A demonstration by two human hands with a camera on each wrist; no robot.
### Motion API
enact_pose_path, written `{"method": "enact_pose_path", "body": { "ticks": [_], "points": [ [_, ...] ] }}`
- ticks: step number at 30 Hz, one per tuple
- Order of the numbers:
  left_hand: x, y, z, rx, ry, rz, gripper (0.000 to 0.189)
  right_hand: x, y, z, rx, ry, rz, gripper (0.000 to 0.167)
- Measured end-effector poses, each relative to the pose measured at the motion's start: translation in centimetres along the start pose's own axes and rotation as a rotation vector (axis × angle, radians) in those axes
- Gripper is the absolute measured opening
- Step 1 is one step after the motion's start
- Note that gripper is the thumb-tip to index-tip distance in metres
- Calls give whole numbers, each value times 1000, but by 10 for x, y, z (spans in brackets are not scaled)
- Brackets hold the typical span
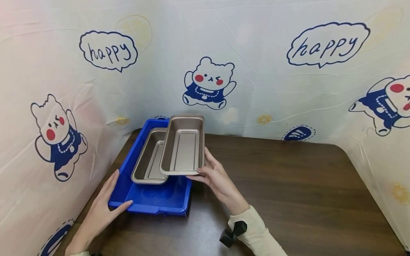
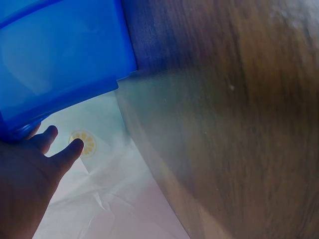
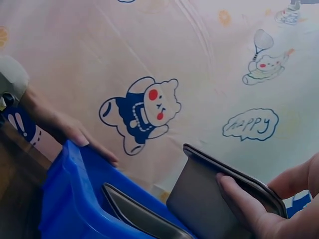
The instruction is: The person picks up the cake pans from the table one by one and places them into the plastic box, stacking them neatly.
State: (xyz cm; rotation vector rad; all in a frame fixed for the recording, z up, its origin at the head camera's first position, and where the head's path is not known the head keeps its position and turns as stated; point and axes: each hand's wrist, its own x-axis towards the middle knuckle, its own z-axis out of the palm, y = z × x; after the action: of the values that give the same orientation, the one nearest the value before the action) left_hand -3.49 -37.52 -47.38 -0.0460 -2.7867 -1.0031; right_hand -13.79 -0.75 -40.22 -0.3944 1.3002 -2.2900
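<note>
My right hand (image 1: 221, 181) holds a metallic loaf pan (image 1: 183, 151) by its near right corner, thumb and fingers on either side. In the right wrist view the thumb lies along the outer wall of this pan (image 3: 207, 199), just under the rim. The pan is raised and partly covers a second loaf pan (image 1: 142, 170), which sits inside a blue plastic bin (image 1: 157, 208). At the bin's near left corner rests my left hand (image 1: 99, 213), its fingers extended along the side and its thumb on the front rim. The left wrist view shows that hand (image 2: 35, 174) beside the bin's outer wall.
A dark brown wooden table (image 1: 288, 192) extends to the right of the bin. A pale printed cloth (image 1: 256, 71) with bears and the word "happy" hangs around its back and sides. The bin stands near the table's left edge.
</note>
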Motion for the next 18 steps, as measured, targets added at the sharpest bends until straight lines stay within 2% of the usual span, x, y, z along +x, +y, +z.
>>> {"method": "enact_pose_path", "body": {
  "ticks": [8, 18],
  "points": [
    [0, -1, 1, 0, 7, -3, 112, 13, 20, 15, 36, -29, -1, 90],
    [1, -1, 0, -14, 19, 25, 111, 37, 52, 36, 94, -10, 10, 92]
  ]
}}
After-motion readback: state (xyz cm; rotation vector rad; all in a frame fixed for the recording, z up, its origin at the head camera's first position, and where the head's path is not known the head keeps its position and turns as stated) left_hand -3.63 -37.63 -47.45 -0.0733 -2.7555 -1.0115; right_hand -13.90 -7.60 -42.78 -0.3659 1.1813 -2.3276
